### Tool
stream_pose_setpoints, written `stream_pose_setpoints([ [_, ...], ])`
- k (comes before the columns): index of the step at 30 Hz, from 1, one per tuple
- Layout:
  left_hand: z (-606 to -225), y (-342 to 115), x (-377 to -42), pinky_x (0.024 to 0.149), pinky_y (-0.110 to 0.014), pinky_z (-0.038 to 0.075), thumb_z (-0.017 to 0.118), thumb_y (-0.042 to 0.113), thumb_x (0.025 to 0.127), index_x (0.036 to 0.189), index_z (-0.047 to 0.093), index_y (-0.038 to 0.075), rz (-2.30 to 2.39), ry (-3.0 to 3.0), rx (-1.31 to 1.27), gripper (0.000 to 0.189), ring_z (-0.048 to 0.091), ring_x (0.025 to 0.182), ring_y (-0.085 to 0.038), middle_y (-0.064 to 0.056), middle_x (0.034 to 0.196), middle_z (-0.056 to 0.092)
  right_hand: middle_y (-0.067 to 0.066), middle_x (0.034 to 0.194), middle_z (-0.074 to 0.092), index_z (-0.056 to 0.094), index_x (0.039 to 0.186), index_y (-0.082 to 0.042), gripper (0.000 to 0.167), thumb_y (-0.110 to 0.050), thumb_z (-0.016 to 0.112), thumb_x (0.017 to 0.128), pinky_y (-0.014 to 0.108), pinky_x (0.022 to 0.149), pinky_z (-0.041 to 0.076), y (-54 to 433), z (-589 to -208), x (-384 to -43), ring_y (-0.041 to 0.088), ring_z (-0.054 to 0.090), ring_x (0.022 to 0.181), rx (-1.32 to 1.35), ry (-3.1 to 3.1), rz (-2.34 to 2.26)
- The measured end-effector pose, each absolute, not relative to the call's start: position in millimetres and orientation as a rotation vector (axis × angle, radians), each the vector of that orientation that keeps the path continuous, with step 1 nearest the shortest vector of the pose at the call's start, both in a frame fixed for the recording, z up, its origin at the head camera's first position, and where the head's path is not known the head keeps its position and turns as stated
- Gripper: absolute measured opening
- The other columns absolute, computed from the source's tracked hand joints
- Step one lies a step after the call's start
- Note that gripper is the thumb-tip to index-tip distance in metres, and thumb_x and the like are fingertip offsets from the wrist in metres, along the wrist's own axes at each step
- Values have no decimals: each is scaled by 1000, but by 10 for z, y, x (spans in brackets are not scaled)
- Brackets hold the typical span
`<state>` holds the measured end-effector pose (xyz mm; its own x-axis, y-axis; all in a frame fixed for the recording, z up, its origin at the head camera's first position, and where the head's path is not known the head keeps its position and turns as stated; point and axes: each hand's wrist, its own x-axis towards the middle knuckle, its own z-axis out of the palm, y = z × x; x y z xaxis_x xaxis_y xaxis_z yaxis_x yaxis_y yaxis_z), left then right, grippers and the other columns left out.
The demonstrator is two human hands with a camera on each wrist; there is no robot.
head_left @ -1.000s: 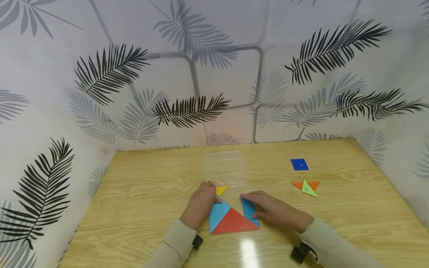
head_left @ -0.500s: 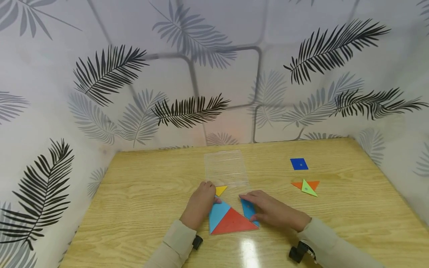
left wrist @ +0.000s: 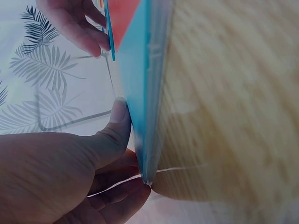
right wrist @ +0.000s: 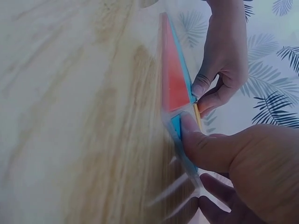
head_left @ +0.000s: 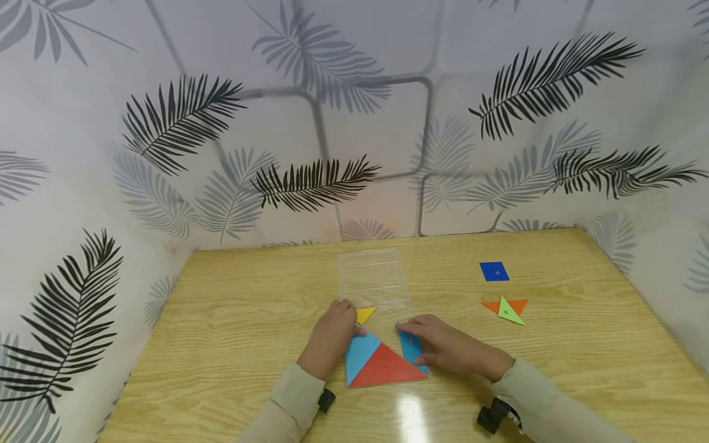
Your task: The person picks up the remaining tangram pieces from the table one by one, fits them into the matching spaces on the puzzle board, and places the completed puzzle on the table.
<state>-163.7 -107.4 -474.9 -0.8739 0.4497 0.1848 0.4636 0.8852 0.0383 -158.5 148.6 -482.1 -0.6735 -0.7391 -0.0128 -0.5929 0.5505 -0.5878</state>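
Note:
Near the front of the table lies a clear tray (left wrist: 161, 56) of tangram pieces. It holds a light blue triangle (head_left: 362, 352) and a red triangle (head_left: 388, 367) that meet edge to edge. My left hand (head_left: 330, 338) grips the tray's far left corner, thumb on the light blue triangle and fingers around the rim. A small yellow triangle (head_left: 365, 315) shows beside those fingers. With its thumb and fingers, my right hand (head_left: 456, 347) holds a darker blue tangram piece (head_left: 408, 344) along the tray's right side. Its fingers partly cover that piece.
Behind the tray lies a clear plastic cover (head_left: 373, 277), flat on the wooden table (head_left: 244, 307). At the right are a dark blue parallelogram (head_left: 492, 271) and a green triangle (head_left: 509, 312) lying across an orange triangle (head_left: 518, 305). A leaf-patterned cloth (head_left: 354, 135) stands behind.
My right hand has shifted very slightly left on the darker blue piece. The left hand and the other pieces stay in place.

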Motion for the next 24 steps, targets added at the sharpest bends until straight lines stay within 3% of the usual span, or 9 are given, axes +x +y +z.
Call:
stream_pose_setpoints([
  [14,-4785,-1095,-1619,68,-24,49,65,35,85,89,63,1,-164,-2891,-702,35,50,77,-22,-11,88,59,-3,137,43,51,134,-17,43,-26,59,92,42,100,36,1759,-4864,-1498,18,37,128,-1017,2587,-928],
  [24,-4755,-1091,-1634,67,-23,49,65,36,85,89,64,0,-138,-2858,-713,36,51,76,-21,-11,87,59,9,121,55,57,124,-6,34,-15,60,92,47,94,40,2231,-4881,-1844,29,48,115,-780,2974,-812],
])
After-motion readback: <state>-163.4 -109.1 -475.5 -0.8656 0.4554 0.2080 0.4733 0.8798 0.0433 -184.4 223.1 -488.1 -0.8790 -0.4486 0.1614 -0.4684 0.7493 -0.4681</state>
